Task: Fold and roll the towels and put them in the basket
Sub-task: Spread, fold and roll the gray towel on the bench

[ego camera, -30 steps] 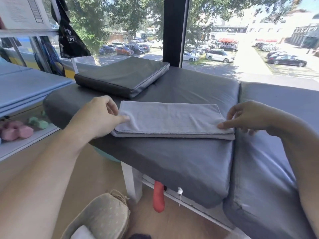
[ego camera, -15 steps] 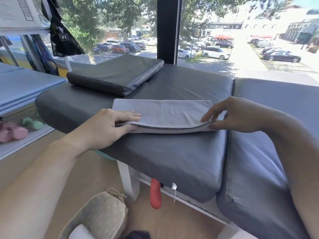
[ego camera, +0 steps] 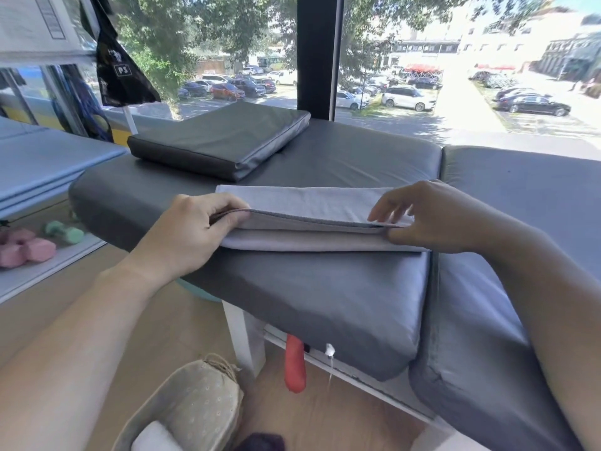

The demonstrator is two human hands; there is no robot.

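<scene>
A light grey towel point(ego camera: 309, 203), folded into a long strip, lies on the dark grey bench cushion point(ego camera: 325, 294). My left hand point(ego camera: 192, 232) pinches the upper layers at the towel's left near corner and holds them lifted. My right hand point(ego camera: 422, 219) grips the same lifted edge at the right end, thumb underneath and fingers spread on top. A lower layer stays flat on the cushion. On the floor at the bottom left stands a beige fabric basket point(ego camera: 195, 408) with a white rolled towel point(ego camera: 153, 439) inside.
A loose dark cushion point(ego camera: 224, 138) lies at the bench's back left. A second bench cushion point(ego camera: 520, 255) adjoins on the right. A red object point(ego camera: 294, 366) hangs under the bench. Pink and green dumbbells point(ego camera: 29, 249) rest on a low ledge at left. Windows stand behind.
Both hands went from resting at the towel's ends to gripping its near edge. The upper layers are now lifted off the bottom layer.
</scene>
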